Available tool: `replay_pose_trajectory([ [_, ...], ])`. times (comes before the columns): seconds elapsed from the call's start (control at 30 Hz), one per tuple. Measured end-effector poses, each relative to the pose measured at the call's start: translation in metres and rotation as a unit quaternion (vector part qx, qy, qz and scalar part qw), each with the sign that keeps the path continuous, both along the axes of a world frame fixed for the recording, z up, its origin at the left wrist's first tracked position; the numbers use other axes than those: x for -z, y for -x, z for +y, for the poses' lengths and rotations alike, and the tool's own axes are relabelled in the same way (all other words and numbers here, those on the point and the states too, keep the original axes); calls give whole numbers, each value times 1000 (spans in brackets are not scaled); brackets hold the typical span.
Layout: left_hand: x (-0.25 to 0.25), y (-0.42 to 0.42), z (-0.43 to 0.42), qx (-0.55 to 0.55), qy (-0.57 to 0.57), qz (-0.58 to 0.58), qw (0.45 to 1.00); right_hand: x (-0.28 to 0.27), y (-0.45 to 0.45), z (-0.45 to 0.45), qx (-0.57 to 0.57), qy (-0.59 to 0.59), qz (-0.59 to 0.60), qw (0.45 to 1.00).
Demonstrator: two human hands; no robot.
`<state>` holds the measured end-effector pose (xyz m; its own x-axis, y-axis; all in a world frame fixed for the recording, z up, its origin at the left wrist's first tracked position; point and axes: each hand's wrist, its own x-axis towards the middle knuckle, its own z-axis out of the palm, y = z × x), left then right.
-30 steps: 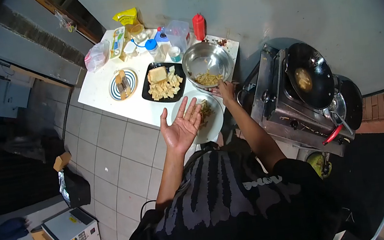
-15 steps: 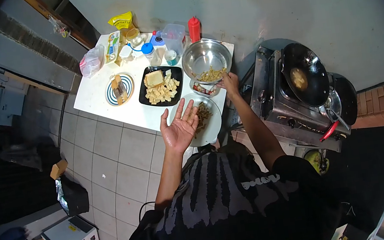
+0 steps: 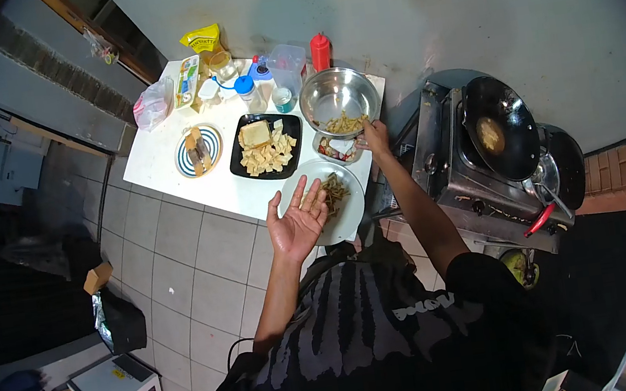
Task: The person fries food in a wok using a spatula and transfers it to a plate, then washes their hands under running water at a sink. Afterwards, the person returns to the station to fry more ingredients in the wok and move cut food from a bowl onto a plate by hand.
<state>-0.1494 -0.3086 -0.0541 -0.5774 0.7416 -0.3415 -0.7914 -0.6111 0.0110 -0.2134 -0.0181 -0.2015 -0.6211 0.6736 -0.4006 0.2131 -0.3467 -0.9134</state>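
Note:
My left hand [image 3: 297,225] is held palm up with its fingers spread, above the left side of a large white plate [image 3: 355,217]. Nothing lies in that palm. Brown strips of food [image 3: 335,192] rest on the plate, partly covered by my fingers. At the lower right rim of a steel bowl [image 3: 327,91], my right hand [image 3: 374,140] has its fingers closed on the edge. Pale yellowish pieces of food [image 3: 343,123] are gathered at the near side inside the bowl. Just below the bowl sits a small clear container [image 3: 337,149] with red and white contents.
A black square dish [image 3: 295,150] holds bread slices and cut pieces. Left of it is a striped plate [image 3: 203,170] with brown items. Bottles, tubs and a red squeeze bottle [image 3: 320,52] line the wall side. A wok [image 3: 512,145] sits on the stove [image 3: 453,177] at right.
The fingers of my left hand have curled in slightly. My right hand stays at the bowl's rim. The whole view has shifted a little; the table things look unmoved otherwise.

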Motion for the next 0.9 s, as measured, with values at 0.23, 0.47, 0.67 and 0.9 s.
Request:
replay_pose_trajectory([
  [0.23,3,-4,-4,2,22,1,1000,10,-2,-2,32,-70,-18,997],
  [0.47,3,-9,-7,22,22,-8,999,1,-2,9,-8,16,0,1000],
  [0.67,4,-14,-9,16,30,-14,999,-6,-16,10,2,-3,-11,1000],
  [0.9,4,-16,-7,24,26,-17,999,-6,-15,6,24,-5,-47,999],
])
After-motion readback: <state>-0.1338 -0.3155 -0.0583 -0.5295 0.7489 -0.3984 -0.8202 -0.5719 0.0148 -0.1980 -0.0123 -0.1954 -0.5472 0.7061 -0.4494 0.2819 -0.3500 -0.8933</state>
